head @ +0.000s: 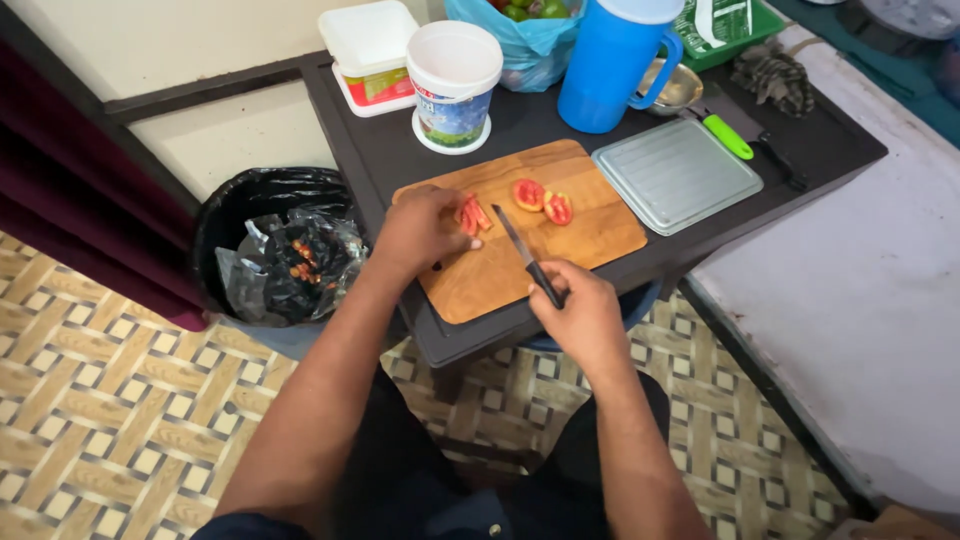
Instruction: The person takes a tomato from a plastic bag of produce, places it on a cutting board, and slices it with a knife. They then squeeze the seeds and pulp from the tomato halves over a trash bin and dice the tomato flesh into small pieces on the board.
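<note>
Your right hand (585,318) clenches a black-handled kitchen knife (527,257), while your left hand (420,230) pins red tomato slices (472,214) at ten o'clock on the wooden cutting board (560,250).

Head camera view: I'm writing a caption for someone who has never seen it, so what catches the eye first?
The wooden cutting board at the small dark table's front edge: the left hand steadies red tomato slices while the right hand holds a black-handled knife beside them. Two tomato halves lie further back. Behind stands a tall blue jug.
</note>
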